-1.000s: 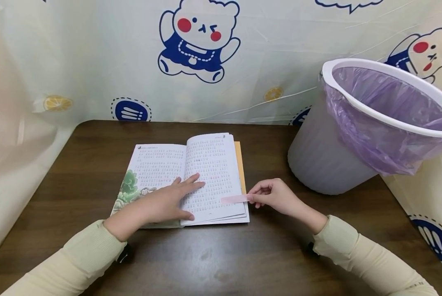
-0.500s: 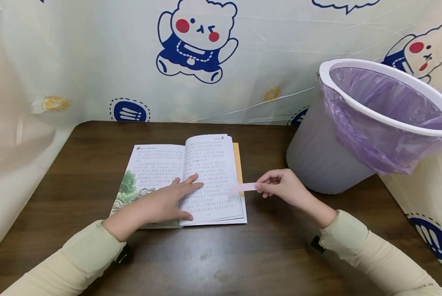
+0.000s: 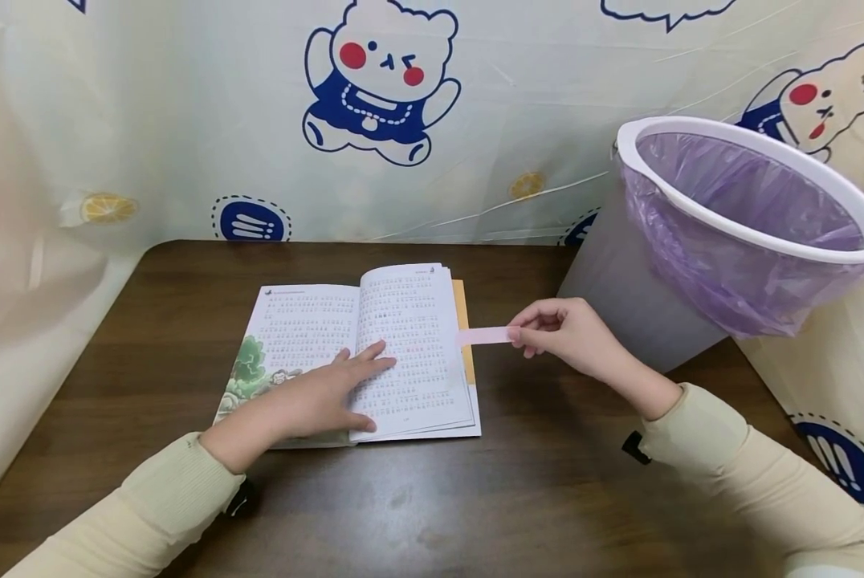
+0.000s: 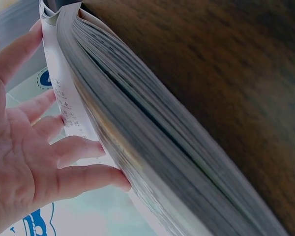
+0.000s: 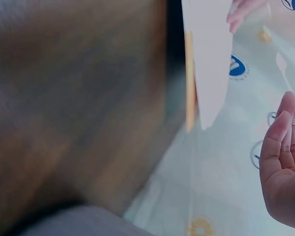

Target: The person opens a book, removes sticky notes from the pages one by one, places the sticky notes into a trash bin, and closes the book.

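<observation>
An open book (image 3: 409,321) lies on the wooden table, printed text on both pages and a green plant picture at the lower left. My left hand (image 3: 312,401) rests on it with fingers spread, fingertips on the right page. The left wrist view shows the thick page block (image 4: 147,132) edge-on beside the spread fingers. To the right of the book, my right hand (image 3: 572,335) pinches one end of a narrow pale pink strip (image 3: 486,335) between thumb and fingers. The strip's free end overlaps the book's right edge in the head view. In the right wrist view the strip (image 5: 282,66) points away from the fingertips.
A grey bin (image 3: 620,281) with a white rim and a purple liner bag stands at the right, behind my right hand. Cloth (image 3: 475,80) printed with cartoon bears hangs behind the table (image 3: 403,514) and at its sides. A yellow-orange edge (image 3: 464,321) shows under the book's right pages.
My right hand has moved right and away from me with the pink strip, drawing it off the right page to the book's edge. My left hand has stayed on the book.
</observation>
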Motion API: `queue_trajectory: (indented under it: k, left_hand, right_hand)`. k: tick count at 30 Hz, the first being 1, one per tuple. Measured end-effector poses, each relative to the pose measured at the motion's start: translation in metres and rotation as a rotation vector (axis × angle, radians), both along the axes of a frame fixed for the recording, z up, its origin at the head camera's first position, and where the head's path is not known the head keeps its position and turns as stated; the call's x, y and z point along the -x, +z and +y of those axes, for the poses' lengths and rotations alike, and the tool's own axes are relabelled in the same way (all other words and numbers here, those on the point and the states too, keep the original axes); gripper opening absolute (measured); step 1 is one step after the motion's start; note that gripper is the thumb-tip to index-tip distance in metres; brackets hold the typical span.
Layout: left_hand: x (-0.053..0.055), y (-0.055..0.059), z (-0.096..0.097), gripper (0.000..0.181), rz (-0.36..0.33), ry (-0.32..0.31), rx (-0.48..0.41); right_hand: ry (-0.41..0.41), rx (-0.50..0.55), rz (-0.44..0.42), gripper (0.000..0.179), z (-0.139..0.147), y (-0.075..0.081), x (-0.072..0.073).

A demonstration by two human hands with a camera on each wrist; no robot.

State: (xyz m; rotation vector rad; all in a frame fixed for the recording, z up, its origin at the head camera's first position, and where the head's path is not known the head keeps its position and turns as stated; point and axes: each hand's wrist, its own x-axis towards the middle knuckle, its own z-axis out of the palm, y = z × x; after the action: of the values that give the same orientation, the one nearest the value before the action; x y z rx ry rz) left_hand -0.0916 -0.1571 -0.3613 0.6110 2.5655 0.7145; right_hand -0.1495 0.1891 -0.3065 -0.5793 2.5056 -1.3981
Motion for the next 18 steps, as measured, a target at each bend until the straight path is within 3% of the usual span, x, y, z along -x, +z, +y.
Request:
queue_trajectory:
  k: [18]
  left_hand:
    - [0.000,-0.001,-0.001,0.085,0.007,-0.010,-0.011]
  right_hand:
    - [-0.067,0.132,0.238,0.013,0.009,0.075,0.002]
